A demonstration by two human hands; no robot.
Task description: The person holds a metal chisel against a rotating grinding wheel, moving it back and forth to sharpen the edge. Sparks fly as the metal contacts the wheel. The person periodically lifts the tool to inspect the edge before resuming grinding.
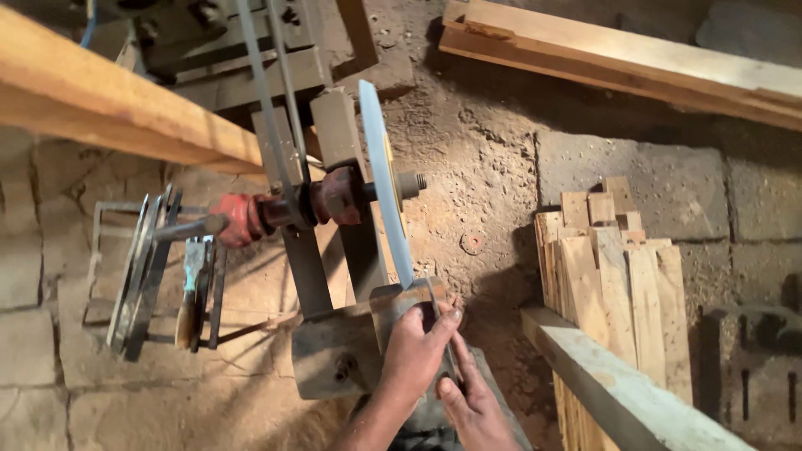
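Thin metal blade (441,321) sits pressed to lower edge of grinding wheel (386,184), on metal rest (393,302) just below wheel. Left hand (415,351) closed around blade from the left, fingers curled, fingertips up near wheel's bottom rim. Right hand (474,407) just below and right of wheel, thumb and fingers pinched on blade's lower end; how tight, can't tell. Both hands touching each other.

Wheel stands edge-on, mounted on axle (334,200) with nut on right end, red bearing block (242,219) left of wheel. Upright steel frame (305,267) carries the axle. Belt (267,100) runs up from axle, left of wheel. Pulley (138,276) further left of wheel, edge-on. Long wooden plank (109,104) upper left of wheel. Stack of wood boards (614,284) well right of wheel, leaning on block wall (660,184). Pale beam (618,388) lower right of wheel.
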